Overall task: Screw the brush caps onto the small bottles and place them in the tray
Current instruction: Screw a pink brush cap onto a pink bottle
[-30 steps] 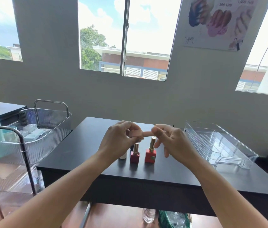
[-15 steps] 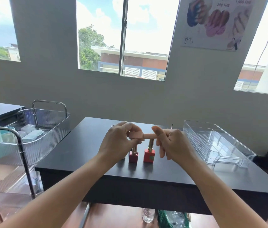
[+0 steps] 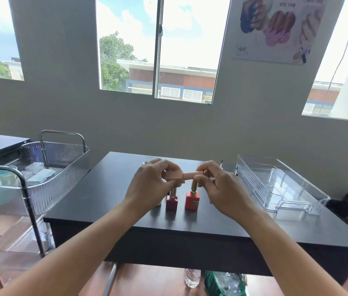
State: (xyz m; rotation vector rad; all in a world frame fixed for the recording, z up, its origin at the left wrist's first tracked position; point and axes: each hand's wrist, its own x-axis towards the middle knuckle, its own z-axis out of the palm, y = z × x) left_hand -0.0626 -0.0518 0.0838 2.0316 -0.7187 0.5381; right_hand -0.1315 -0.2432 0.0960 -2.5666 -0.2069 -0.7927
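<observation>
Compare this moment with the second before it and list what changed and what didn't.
Little changed. The left hand keeps the pink bottle and the right hand keeps its cap, both held sideways and joined; only the right fingers shifted slightly on the cap. The two red bottles on the table and the empty clear tray stayed put.

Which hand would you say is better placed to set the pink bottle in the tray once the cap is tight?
Right, probably. The tray lies on the right side of the table, beside the right hand. The left hand, gripping the pink bottle, would have to cross over.
</observation>
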